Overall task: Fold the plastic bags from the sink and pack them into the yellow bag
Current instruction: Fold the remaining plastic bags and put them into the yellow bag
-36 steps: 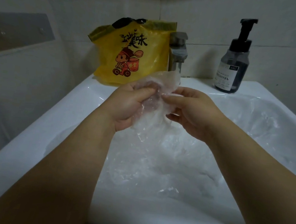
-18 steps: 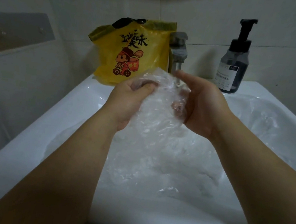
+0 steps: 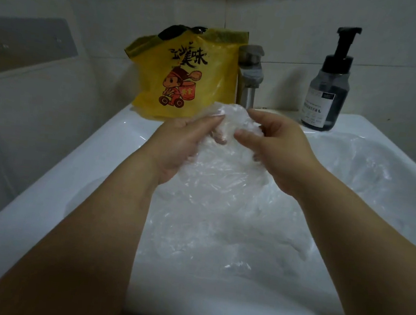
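- Clear, crinkled film makes up the plastic bag (image 3: 226, 131) that is being held up over the sink (image 3: 94, 155). Its top is bunched between both hands and its lower part is hanging toward the basin.
- On one side the left hand (image 3: 179, 146) is gripping it, thumb on top and fingers curled under the film.
- On the other side the right hand (image 3: 282, 149) is pinching it, thumb and fingers curled round the plastic. The two hands are sitting close together, with only bunched film between them.
- Inside the white basin more plastic bags (image 3: 219, 230) are lying in a loose heap, overlapping too much to count.
- At the back-left rim the yellow bag (image 3: 184, 78), printed with a cartoon figure, is standing against the wall just beside the tap (image 3: 250, 77). Something dark is showing at its mouth, and its contents cannot be made out.
- Counting: one yellow bag, one metal tap, one dark pump bottle (image 3: 328, 93) standing at the back-right rim, and one bag in the hands.
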Demonstrator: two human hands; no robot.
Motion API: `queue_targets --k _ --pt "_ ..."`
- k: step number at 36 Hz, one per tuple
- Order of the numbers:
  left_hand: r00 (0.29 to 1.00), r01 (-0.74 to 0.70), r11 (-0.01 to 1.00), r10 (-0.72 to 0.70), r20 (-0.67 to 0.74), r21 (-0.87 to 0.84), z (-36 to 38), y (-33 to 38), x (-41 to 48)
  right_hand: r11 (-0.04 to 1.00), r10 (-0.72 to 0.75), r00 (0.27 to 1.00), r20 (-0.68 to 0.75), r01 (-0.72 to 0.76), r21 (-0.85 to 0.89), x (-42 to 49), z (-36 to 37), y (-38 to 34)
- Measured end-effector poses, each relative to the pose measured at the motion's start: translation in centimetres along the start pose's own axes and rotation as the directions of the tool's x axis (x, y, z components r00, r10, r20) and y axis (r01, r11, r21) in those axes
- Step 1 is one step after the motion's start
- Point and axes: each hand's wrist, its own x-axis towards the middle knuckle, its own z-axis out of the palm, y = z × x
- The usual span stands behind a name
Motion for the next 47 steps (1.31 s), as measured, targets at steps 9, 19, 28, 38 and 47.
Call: queue_targets --k 9,19,28,38,47 --pt "0.992 0.068 0.998 -0.067 0.11 -0.008 -0.8 0.0 0.1 0.921 0.162 0.987 0.018 -0.157 0.357 -0.1 -0.1 -1.1" --pt "0.972 0.221 0.941 -0.19 0.14 -0.255 -2.1 -0.3 0.7 0.905 0.216 0.962 -0.166 -0.133 0.404 0.3 -0.8 -0.8" --pt "0.988 0.138 0.888 -0.153 0.002 -0.439 -2.0 0.1 0.5 0.829 0.296 0.948 0.119 -0.317 0.461 0.6 -1.1 -0.5" --pt "0.937 0.324 0.928 -0.341 -0.07 -0.184 -1.6 0.0 -1.2 0.986 0.137 0.931 -0.339 -0.097 0.133 -0.4 -0.9 0.7" --pt "0.963 0.257 0.932 -0.225 0.149 -0.256 -0.6 -0.3 -2.4 0.787 0.481 0.846 -0.23 -0.302 0.537 -2.8 -1.9 -0.7"
